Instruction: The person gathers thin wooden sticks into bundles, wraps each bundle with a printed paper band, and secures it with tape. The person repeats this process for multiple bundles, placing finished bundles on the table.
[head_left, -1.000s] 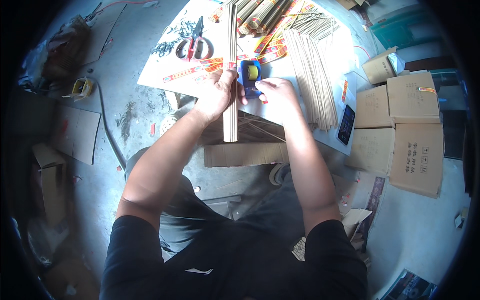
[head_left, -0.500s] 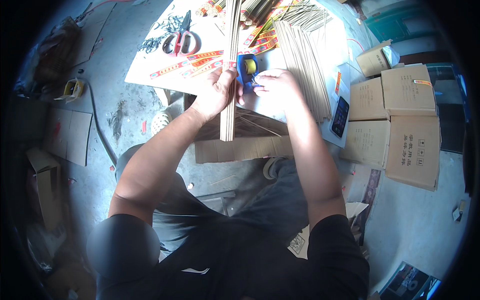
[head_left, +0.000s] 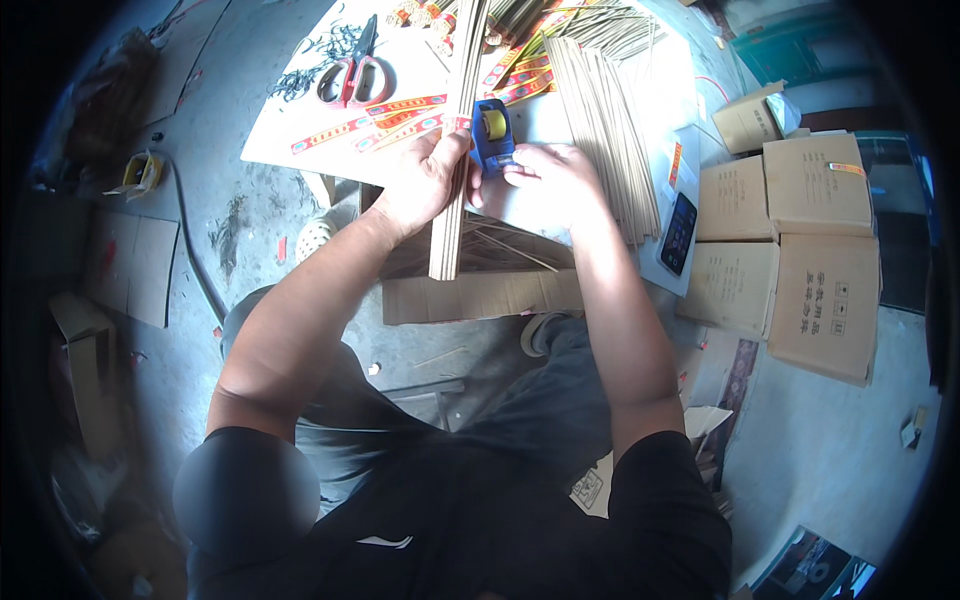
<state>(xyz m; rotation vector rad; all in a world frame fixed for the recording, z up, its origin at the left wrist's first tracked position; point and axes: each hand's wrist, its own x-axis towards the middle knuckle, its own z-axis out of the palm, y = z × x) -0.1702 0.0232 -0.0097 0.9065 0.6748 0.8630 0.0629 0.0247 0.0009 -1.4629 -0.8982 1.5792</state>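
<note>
My left hand [head_left: 422,182] is closed around an upright bundle of thin tan sticks [head_left: 446,242], with a red patterned paper band [head_left: 457,123] around its middle. Right beside the bundle stands a blue tape dispenser [head_left: 480,158] holding a yellow-cored roll [head_left: 494,124]. At the dispenser's near end, my right hand [head_left: 562,182] has thumb and forefinger pinched together on what looks like the clear tape's end. Red and yellow paper strips [head_left: 400,125] lie on the white table [head_left: 275,135], left of the bundle. Farther left are red-handled scissors [head_left: 352,82].
A pile of loose sticks [head_left: 605,140] lies right of my right hand, near a phone [head_left: 679,235] at the table's edge. Banded bundles [head_left: 425,15] lie at the back. Below the table is an open carton [head_left: 480,300] with sticks. Cardboard boxes [head_left: 825,295] stand at the right.
The lower end of the stick bundle has swung slightly left, so the bundle leans more. My right fingers stay at the dispenser, which appears a little more tilted.
</note>
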